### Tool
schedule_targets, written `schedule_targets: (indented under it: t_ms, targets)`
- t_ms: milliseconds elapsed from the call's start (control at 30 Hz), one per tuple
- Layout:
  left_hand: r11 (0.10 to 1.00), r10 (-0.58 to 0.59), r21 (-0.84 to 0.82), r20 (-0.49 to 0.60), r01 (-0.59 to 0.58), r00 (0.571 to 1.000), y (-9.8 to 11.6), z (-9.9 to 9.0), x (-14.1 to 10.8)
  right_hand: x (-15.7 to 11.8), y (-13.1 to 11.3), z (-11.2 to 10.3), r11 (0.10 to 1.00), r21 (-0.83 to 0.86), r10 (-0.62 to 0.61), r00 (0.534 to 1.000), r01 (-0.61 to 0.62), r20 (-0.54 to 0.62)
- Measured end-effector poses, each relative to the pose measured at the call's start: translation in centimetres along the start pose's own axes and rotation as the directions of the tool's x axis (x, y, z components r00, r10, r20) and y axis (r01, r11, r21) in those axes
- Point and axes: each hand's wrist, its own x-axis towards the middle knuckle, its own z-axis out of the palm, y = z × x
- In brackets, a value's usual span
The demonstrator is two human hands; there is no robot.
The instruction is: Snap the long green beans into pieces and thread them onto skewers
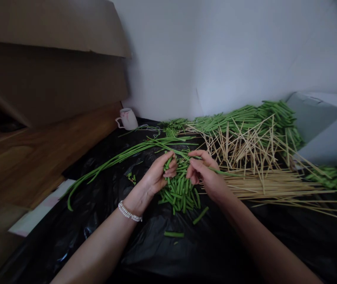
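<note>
In the head view, a small bunch of short green bean pieces [170, 162] is gripped in the left hand [159, 175], the fingers curled closed around it. A pearl bead bracelet [129, 212] is worn on that wrist. The right hand [202, 173] is seen just beside the left, its fingers pinched narrowly on a long thin green bean [216, 170] that trails off to the right over the sticks. Directly beneath both hands, a loose pile of cut green bean segments [180, 193] is spread on the crinkled black plastic sheet [103, 197], with a few stray pieces lying nearer the camera. Uncut long green beans [112, 161] are stretched out to the left across the sheet. To the right, thin pale bamboo skewers [254, 157] are scattered and stacked, and behind them a heap of trimmed green beans [245, 116] is banked against the white wall. A white ceramic mug [128, 118] is tipped near the corner, beside a brown cardboard box [53, 71].
</note>
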Motion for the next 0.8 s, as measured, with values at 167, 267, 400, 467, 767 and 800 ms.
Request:
schedule_targets:
  t_ms: [167,267,400,467,767,800]
  targets:
    - [0.991,-0.054,0.121,0.0,0.053,0.999,-0.6,0.4,-0.4,0.0,0.0,-0.1,0.998,-0.058,0.036,0.996,-0.031,0.083]
    - [0.978,-0.092,0.196,0.059,0.079,0.994,-0.8,0.5,-0.6,0.1,0.0,-0.1,0.995,-0.093,0.032,0.996,-0.024,0.085]
    - [0.968,-0.12,0.235,0.129,0.088,0.984,-0.7,0.4,-0.9,0.3,0.1,-0.3,0.996,-0.086,0.026,0.998,-0.02,0.065]
    - [0.965,-0.114,0.25,0.136,0.077,0.984,-0.7,0.4,-1.0,0.4,0.2,-0.5,0.999,-0.04,0.034,0.998,-0.032,0.053]
    - [0.91,-0.208,0.391,0.146,0.136,0.967,-0.7,0.7,-1.3,0.6,0.0,-0.9,0.999,0.038,0.04,0.999,-0.039,-0.025]
    - [0.906,-0.212,0.4,0.146,0.139,0.966,-0.7,0.7,-1.3,0.6,0.0,-0.9,0.999,0.025,0.038,0.999,-0.038,-0.02]
